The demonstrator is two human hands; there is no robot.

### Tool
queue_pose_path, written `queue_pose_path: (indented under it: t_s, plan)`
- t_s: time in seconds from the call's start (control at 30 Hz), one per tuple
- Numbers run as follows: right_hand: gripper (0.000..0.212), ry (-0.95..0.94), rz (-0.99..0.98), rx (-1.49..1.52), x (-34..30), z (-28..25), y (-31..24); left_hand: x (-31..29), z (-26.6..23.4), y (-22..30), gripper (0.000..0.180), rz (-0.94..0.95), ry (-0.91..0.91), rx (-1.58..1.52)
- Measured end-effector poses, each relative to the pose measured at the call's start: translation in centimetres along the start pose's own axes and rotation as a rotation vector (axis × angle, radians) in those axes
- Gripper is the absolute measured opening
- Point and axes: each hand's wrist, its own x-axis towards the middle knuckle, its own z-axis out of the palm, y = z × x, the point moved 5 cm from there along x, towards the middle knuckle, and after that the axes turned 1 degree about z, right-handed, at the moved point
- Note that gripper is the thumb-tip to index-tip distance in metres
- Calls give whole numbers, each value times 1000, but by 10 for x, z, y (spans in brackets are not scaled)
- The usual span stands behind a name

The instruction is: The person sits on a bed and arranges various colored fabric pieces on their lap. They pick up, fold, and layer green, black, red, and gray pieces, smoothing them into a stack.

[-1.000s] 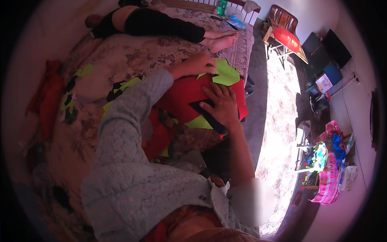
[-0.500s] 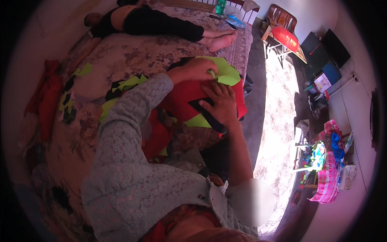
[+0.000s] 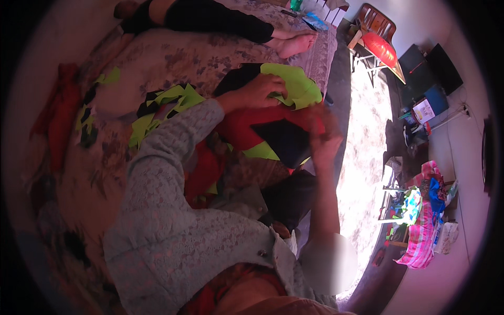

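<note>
A red piece of cloth (image 3: 239, 126) with lime green and black patches lies in front of me on the bed. My left hand (image 3: 262, 92) reaches in over it, its fingers closed on the lime green patch (image 3: 296, 86) at the far side. At the cloth's right edge is my right hand (image 3: 325, 139), raised and blurred by motion, so its grip is unclear. A black patch (image 3: 283, 142) shows whole between the hands, with a lime green corner (image 3: 261, 151) beside it. More black cloth (image 3: 239, 79) lies beyond my left wrist.
Lime green and black scraps (image 3: 173, 100) are scattered over the flowered bed cover (image 3: 210, 58). Across the far side lies another person (image 3: 215, 21). Red cloth (image 3: 63, 115) hangs at the left. Right of the bed are a sunlit floor strip (image 3: 367, 142) and a chair (image 3: 375, 23).
My right hand has lifted off the cloth, where it lay flat, and moved right to its edge, uncovering the black patch. My left hand stays on the lime green patch. The view has shifted slightly.
</note>
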Motion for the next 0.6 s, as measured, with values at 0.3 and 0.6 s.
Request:
queue_pose_path:
  t_s: [0.3, 0.6]
  plan:
    - [48, -253, -31, -392, 9, 50, 39, -3, -3, 4, 24, -6, 47, 14]
    - [51, -193, -105, -362, 23, 18, 7, -3, -6, 10, 21, -49, 43, 30]
